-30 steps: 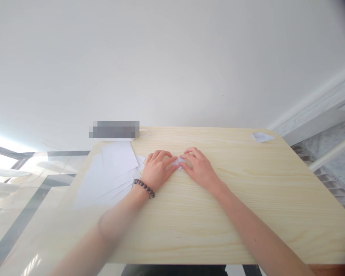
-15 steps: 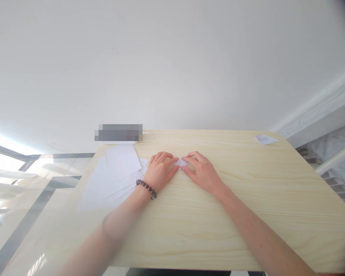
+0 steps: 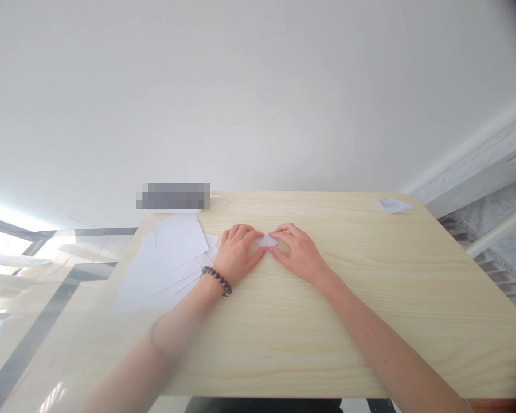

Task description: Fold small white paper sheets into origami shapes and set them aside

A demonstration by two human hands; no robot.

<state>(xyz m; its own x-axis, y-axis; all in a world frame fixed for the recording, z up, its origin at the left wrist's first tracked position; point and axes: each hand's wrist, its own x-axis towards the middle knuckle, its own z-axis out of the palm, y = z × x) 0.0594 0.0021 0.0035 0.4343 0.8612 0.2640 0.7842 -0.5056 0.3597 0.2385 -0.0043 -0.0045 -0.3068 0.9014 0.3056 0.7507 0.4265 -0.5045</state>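
A small folded piece of white paper (image 3: 267,240) lies on the light wooden table (image 3: 327,321), near its middle and towards the far edge. My left hand (image 3: 239,253), with a dark bead bracelet (image 3: 215,280) on the wrist, has its fingers curled and pinches the paper's left side. My right hand (image 3: 296,252) pinches the paper's right side, fingertips meeting those of the left hand. Most of the paper is hidden under the fingers.
A loose pile of white sheets (image 3: 167,261) lies on the table left of my left hand. Another small folded paper (image 3: 393,205) rests at the far right corner. A blurred-out object (image 3: 173,196) with a white cable sits at the far left edge, against a white wall.
Both hands stay on the small paper with only slight finger shifts. The view has wobbled a little.
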